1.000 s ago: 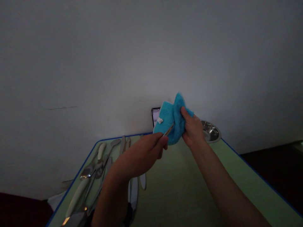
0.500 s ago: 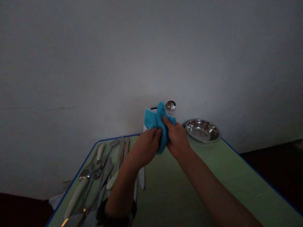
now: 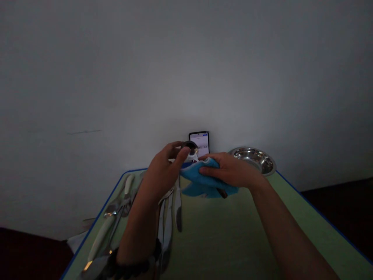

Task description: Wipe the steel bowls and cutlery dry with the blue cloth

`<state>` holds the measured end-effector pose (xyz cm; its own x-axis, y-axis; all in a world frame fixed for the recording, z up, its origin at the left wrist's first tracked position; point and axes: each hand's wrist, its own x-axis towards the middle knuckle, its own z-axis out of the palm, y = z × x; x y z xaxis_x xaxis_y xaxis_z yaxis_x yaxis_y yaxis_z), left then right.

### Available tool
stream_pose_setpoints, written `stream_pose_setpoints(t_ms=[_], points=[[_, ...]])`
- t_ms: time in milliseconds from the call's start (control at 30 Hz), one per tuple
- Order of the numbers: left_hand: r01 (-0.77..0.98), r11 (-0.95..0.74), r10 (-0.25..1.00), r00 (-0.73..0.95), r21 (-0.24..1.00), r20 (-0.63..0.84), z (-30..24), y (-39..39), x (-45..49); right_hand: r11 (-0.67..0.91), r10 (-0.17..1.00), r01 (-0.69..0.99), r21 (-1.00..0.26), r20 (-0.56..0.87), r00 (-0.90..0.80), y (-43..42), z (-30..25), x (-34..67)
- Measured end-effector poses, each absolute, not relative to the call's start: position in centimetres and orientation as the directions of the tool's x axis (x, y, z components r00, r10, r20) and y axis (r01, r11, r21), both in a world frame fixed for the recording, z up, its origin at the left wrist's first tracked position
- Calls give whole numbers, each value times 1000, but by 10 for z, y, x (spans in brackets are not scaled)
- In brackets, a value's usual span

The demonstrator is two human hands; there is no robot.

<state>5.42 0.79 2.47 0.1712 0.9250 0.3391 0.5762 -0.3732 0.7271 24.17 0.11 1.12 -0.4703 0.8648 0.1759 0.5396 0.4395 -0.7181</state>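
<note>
A shiny metal spoon [image 3: 192, 149] is held above the table between my two hands. My left hand [image 3: 163, 171] is closed round the rim of its bowl, thumb on the near side. My right hand [image 3: 233, 169] grips a blue cloth [image 3: 198, 177] folded round the spoon's handle, most of which is hidden. A dark handle end pokes out below the cloth. Under my left forearm lie table knives [image 3: 178, 210] and other cutlery, partly covered by the arm.
A phone [image 3: 201, 142] with a lit screen leans against the wall behind my hands. At the back right stands a metal bowl [image 3: 266, 161]. Spoons, forks and a white-handled piece [image 3: 100, 235] lie along the left of the green, blue-edged table [image 3: 221, 241].
My left hand has moved from the cloth to the spoon's bowl. The spoon has tipped left and lower, the cloth has turned flatter in my right hand, and the phone has come into view.
</note>
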Motion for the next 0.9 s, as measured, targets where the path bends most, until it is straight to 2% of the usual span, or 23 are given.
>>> stream_pose_setpoints(t_ms=[100, 300, 500, 767, 833, 900], points=[[554, -387, 919, 168, 737, 356, 22, 10, 59, 476, 837, 540, -694, 169, -521, 1, 10, 236], [636, -328, 861, -104, 699, 499, 24, 8, 52, 458, 831, 546, -702, 120, -544, 1, 11, 242], [580, -304, 847, -199, 756, 493, 24, 8, 43, 458, 813, 604, -652, 33, -582, -2, 18, 254], [409, -337, 869, -211, 848, 447, 20, 15, 27, 322, 870, 829, -458, -202, -450, -6, 20, 272], [398, -317, 896, -173, 861, 410, 21, 14, 26, 303, 867, 831, -465, -226, -443, -6, 19, 273], [415, -291, 930, -90, 862, 357, 22, 13, 28, 302, 832, 783, -544, -251, -495, -5, 18, 272]])
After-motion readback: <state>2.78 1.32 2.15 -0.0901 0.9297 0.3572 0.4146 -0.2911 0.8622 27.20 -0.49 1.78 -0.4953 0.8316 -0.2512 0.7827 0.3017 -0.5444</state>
